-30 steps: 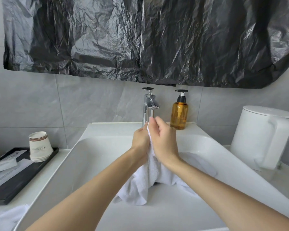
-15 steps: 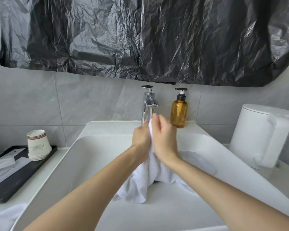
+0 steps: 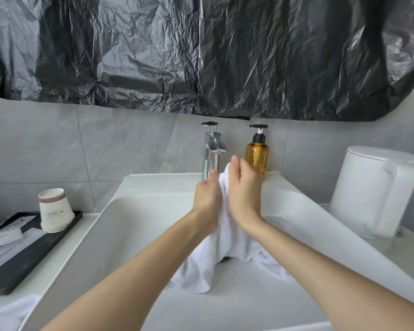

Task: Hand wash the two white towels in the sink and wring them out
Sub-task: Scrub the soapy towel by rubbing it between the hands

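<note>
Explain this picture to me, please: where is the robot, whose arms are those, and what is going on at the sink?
There is no robot here. A person wears a camera on the head, so the single picture looks forward and down along their own bare arms. The left hand grips a bunched white towel, and the right hand presses against it from the other side. The towel's lower end lies in the white sink. Behind the hands stand a chrome tap and an amber pump bottle. A white jug with a handle sits on the right. On the left, stacked paper cups rest on a black tray. More white cloth shows in the bottom left corner, perhaps the second towel. A black plastic sheet hangs on the wall above.
</note>
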